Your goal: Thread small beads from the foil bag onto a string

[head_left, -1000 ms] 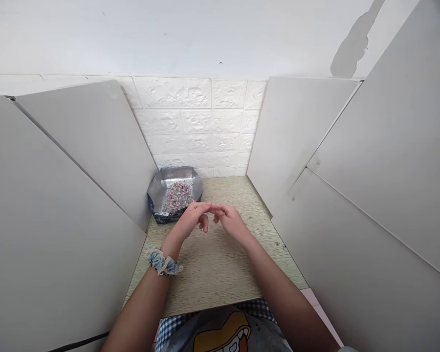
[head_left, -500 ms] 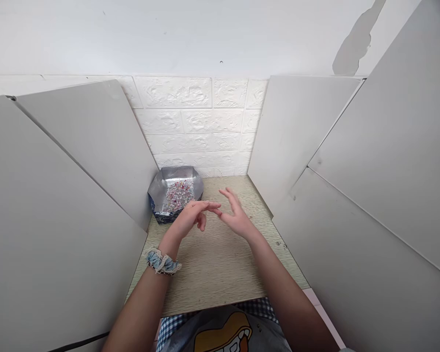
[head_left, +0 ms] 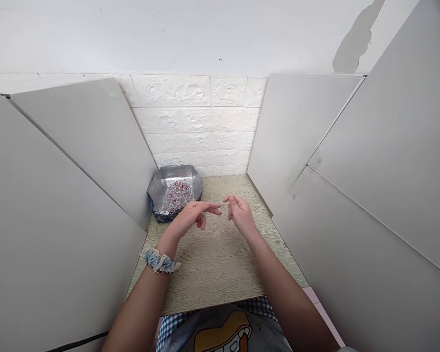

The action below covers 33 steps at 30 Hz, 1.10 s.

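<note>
My left hand is over the table just in front of a dark foil bag, partly covering its near right corner. Its upper fingers stretch to the right, the lower ones hang bent, and no held thing shows. A blue scrunchie with lace is round that wrist. Facing it, my right hand has its fingers curled in, one pointing left. Whatever its fingers hold, if anything, is too small to make out. A narrow gap separates the hands. Many small pink, red and clear beads lie in the bag's opened top.
The wooden tabletop is hemmed in by a grey panel at left and another panel at right. A white brick-patterned wall stands behind. Two tiny shiny bits lie near the table's right edge.
My right hand has curled its fingers in from a spread pose and drawn slightly away from the left fingertips. The left hand has barely moved.
</note>
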### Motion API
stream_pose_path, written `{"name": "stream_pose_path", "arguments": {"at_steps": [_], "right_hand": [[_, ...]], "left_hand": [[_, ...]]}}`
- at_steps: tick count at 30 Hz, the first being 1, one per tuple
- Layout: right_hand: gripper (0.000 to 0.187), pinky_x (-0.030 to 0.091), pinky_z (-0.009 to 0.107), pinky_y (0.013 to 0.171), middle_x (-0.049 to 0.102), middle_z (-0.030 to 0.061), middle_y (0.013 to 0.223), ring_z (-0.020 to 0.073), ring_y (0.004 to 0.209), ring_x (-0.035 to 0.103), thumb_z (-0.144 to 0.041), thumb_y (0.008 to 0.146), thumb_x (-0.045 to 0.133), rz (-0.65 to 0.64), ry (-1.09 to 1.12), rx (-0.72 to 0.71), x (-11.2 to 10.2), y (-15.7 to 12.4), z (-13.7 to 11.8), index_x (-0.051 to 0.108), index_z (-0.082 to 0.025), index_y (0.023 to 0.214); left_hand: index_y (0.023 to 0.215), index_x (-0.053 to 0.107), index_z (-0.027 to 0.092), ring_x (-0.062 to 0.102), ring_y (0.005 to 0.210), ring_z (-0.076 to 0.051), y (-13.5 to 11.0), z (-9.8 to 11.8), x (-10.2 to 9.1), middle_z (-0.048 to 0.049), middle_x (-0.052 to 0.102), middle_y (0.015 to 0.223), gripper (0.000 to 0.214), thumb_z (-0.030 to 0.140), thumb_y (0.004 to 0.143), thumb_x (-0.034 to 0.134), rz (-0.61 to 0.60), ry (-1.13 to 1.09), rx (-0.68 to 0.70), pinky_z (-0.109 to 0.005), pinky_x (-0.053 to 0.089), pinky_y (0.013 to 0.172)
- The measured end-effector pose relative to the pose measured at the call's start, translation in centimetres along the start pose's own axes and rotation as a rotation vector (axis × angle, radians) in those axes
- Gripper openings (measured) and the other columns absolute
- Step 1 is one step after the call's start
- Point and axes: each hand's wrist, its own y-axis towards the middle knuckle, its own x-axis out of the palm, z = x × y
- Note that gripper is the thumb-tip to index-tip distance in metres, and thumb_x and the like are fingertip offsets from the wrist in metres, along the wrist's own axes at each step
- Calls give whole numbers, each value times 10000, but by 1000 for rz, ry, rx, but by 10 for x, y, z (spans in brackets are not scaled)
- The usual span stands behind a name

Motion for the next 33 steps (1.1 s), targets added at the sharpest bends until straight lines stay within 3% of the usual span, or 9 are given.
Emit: {"name": "stream_pose_path", "arguments": {"at_steps": [10, 13, 15, 17, 20, 24, 29, 31, 33], "right_hand": [[198, 377, 212, 512, 206, -72, 512, 52, 397, 192, -355, 829, 352, 458, 477, -91, -17, 1, -14, 369, -188, 723], [144, 398, 219, 550, 282, -47, 565, 65, 438, 301, -313, 808, 318, 622, 517, -93, -26, 5, -13, 354, -192, 739], [121, 425, 239, 630, 427, 11, 726, 94, 616, 460, -275, 770, 315, 691, 460, -55, -29, 7, -10, 394, -199, 821], [271, 421, 287, 763, 460, 56, 1012, 141, 927, 475, -226, 718, 330, 696, 336, -5, -28, 8, -8, 431, -219, 969], [485, 279, 392, 963, 302, 29, 1284, 189, 1206, 256, -184, 679, 354, 583, 41, -6, -20, 5, -7, 404, -265, 1155], [609, 101, 409, 1046, 142, 25, 1380, 199, 1279, 87, -177, 679, 433, 298, -256, -176, -7, -3, -9, 299, -241, 1270], [834, 305, 378, 961, 349, 88, 1295, 189, 1201, 321, -234, 670, 574, -246, -107, -139, 4, -10, -11, 84, -242, 1346], [736, 365, 353, 901, 489, 65, 1172, 184, 1098, 446, -267, 687, 582, -394, -57, -79, 7, -11, -10, 213, -246, 1324], [464, 375, 335, 874, 568, 30, 1055, 177, 1013, 505, -306, 739, 527, -447, -82, -66, 8, -10, -9, 455, -242, 1194]], "left_hand": [[975, 585, 102, 529, 447, -84, 1, 4, -9, -147, 588, 1026, 440, 439, 728, 447, 335, -198, -3, -191, 308, 382], [938, 583, 77, 495, 407, -74, 3, 4, -12, -152, 609, 961, 428, 415, 714, 447, 461, -225, 20, -187, 302, 370], [928, 580, 77, 468, 380, -63, 3, 4, -13, -146, 617, 934, 422, 414, 714, 443, 511, -235, 45, -183, 292, 361], [931, 578, 78, 449, 364, -57, 4, 3, -13, -146, 617, 932, 433, 429, 719, 437, 519, -230, 61, -183, 284, 355], [938, 582, 75, 433, 352, -54, 4, 2, -11, -158, 612, 951, 460, 455, 727, 433, 430, -188, 61, -191, 289, 349], [973, 596, 86, 394, 329, -43, 2, 0, -7, -166, 610, 965, 489, 481, 745, 419, 235, -160, 42, -195, 268, 331], [997, 614, 107, 323, 291, -25, -2, 0, -2, -164, 620, 935, 451, 440, 770, 413, 7, -154, 52, -209, 223, 319], [1005, 614, 110, 316, 290, -24, -3, 0, 0, -167, 617, 944, 438, 423, 778, 409, -65, -142, 50, -213, 209, 322], [1000, 618, 110, 307, 291, -21, -3, 0, 0, -169, 614, 949, 434, 417, 783, 400, -97, -126, 50, -215, 197, 327]]}}
